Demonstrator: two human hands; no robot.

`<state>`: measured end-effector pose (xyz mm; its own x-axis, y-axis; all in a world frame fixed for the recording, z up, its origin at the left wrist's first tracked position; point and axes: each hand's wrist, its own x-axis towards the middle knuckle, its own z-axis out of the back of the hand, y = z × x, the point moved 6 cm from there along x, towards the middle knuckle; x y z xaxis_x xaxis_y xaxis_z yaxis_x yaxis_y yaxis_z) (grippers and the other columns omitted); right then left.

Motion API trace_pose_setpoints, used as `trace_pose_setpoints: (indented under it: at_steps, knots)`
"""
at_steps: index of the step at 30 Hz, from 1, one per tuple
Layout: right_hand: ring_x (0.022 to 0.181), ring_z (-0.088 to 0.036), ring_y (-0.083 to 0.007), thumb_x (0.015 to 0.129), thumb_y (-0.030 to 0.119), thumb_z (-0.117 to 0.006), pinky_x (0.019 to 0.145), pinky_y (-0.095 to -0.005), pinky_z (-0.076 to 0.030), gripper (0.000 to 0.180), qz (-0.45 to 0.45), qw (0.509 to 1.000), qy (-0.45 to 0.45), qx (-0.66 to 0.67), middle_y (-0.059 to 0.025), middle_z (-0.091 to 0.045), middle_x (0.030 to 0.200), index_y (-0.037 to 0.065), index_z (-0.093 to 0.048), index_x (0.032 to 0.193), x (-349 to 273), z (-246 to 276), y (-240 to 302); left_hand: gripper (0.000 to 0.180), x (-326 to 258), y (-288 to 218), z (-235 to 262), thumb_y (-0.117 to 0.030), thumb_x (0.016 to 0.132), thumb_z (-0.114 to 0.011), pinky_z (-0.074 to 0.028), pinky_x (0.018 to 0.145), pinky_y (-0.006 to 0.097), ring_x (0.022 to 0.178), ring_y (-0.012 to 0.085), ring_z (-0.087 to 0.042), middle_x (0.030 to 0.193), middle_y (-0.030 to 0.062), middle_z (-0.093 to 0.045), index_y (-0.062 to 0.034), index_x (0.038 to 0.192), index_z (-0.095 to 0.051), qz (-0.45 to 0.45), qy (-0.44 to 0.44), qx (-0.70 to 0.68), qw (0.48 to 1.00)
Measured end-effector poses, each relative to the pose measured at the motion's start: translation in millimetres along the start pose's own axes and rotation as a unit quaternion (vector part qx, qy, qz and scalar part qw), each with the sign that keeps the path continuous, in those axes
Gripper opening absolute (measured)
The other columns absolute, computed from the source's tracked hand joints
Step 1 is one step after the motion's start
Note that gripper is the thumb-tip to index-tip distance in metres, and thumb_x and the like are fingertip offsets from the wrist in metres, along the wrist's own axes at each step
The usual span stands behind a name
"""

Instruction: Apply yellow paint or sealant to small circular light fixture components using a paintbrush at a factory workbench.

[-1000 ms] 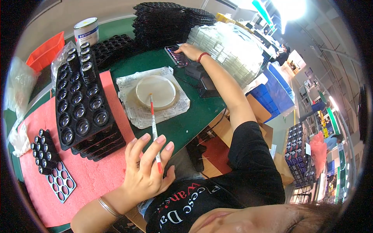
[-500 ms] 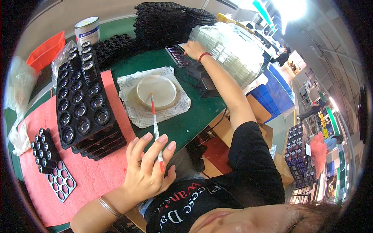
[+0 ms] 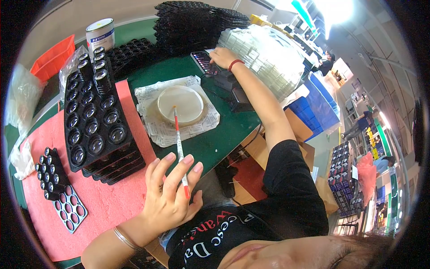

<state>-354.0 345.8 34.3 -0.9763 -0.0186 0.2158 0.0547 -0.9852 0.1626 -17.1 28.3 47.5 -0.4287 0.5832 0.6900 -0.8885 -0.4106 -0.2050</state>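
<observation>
Two hands are at work, well apart from each other. Our left hand is raised over the near edge of the bench, fingers spread and lightly curled, with a thin white brush with red ends pinched between thumb and fingers. The brush slants away from us, its far tip over the shallow round white dish, which sits on a sheet of crumpled printed paper on the green table top. Whether the tip touches the dish we cannot tell. Our right hand reaches far across the table and rests with fingers bent down on a smartphone that lies on a dark block; the hand is not closed around it. Left of the dish, a stack of black trays holding glass lenses stands on a red mat. Nearer the mat's left end lie a small black lens holder and a perforated strip.
</observation>
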Motion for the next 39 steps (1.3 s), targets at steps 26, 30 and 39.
trace_pose_setpoints:
  at_steps: [26,30,39]
  knots:
    - [0.088,-0.053,-0.0294,0.082,0.028,-0.034,0.082,-0.0350,-0.039,0.037,0.184,0.977,0.051,0.100,-0.0170,-0.057,0.097,0.009,-0.065,0.087,6,-16,12,0.068,0,1,-1,-0.019,0.062,-0.066,-0.033,0.086,0.050,0.110,0.0392,-0.032,0.120,0.0179,-0.033,-0.0019,0.120,-0.035,0.004,0.006,-0.005,1.000]
    - [0.086,-0.055,-0.0314,0.080,0.029,-0.036,0.080,-0.0374,-0.040,0.037,0.150,0.985,0.042,0.067,-0.0187,-0.058,0.094,0.007,-0.063,0.092,6,-14,5,0.067,0,1,-1,-0.019,0.062,-0.065,-0.033,0.086,0.051,0.110,0.0392,-0.032,0.120,0.0180,-0.034,-0.0018,0.119,-0.035,0.006,0.009,-0.002,1.000]
    - [0.110,-0.044,-0.0299,0.047,0.070,-0.062,0.093,-0.0332,-0.034,0.109,0.028,0.988,0.149,0.015,-0.0214,-0.047,0.117,-0.001,-0.033,0.125,-7,-17,17,0.062,0,3,-2,-0.016,0.058,-0.065,-0.035,0.084,0.050,0.108,0.0374,-0.034,0.119,0.0156,-0.036,-0.0030,0.115,-0.042,0.014,-0.014,-0.002,1.000]
